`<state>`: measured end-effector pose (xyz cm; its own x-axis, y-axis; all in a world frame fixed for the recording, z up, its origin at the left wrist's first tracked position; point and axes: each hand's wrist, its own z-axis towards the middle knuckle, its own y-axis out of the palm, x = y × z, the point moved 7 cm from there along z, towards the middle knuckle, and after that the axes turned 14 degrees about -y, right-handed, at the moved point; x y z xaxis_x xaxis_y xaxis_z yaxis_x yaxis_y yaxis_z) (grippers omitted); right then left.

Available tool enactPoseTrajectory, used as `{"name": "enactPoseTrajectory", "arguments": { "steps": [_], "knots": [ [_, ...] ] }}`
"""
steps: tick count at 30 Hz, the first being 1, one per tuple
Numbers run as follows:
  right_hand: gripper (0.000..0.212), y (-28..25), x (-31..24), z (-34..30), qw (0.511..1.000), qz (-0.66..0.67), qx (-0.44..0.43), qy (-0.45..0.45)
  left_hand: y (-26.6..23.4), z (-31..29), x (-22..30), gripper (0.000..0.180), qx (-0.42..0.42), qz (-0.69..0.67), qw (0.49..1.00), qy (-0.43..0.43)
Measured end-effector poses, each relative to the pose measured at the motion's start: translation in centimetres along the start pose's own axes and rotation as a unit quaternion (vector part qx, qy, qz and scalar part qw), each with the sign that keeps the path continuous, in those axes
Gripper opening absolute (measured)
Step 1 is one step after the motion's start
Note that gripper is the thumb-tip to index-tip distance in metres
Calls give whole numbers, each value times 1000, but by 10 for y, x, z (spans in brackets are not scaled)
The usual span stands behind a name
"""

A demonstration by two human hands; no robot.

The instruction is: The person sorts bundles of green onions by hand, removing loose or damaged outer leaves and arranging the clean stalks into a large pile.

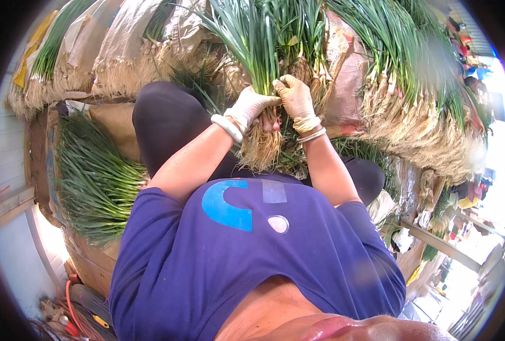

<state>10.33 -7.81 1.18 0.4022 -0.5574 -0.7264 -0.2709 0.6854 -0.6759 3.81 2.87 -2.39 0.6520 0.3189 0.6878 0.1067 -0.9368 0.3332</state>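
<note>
A bunch of green onions (251,57) stands upright in front of me, its green leaves pointing away and its pale roots hanging toward my lap. My left hand (253,106), in a whitish glove, is closed round the bunch just above the bulbs. On the right side of the same bunch is my right hand (295,101), gloved too, its fingers bent and pressed together against the stems. Whatever lies between those fingers is hidden. Both hands almost meet at the stems. More green onions (309,42) stand right behind the right hand.
Bundles of green onions (397,62) lie on the right, roots toward me. Along the back left are sack-wrapped bundles (121,45). A heap of green onions (93,176) rests beside my left knee. A metal bar (440,244) runs at the lower right.
</note>
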Motion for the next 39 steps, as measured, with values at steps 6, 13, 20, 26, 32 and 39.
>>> {"name": "enactPoseTrajectory", "arguments": {
  "steps": [6,13,20,26,32,39],
  "knots": [
    [23,12,47,1,987,132,84,48,0,2,-1,11,-22,-79,996,-32],
    [16,19,69,2,865,451,94,201,3,-2,-4,12,-82,-137,986,-43],
    [18,31,34,18,926,365,45,80,-5,0,-3,16,-46,-114,990,-64],
    [28,49,87,-26,972,183,-62,136,-14,-5,12,16,28,-150,986,72],
    [30,45,79,-27,957,-103,-272,-3,-24,-33,40,16,25,-184,969,164],
    [22,-4,107,116,975,-185,-50,115,-28,-20,42,22,-33,-232,964,124]
  ]
}}
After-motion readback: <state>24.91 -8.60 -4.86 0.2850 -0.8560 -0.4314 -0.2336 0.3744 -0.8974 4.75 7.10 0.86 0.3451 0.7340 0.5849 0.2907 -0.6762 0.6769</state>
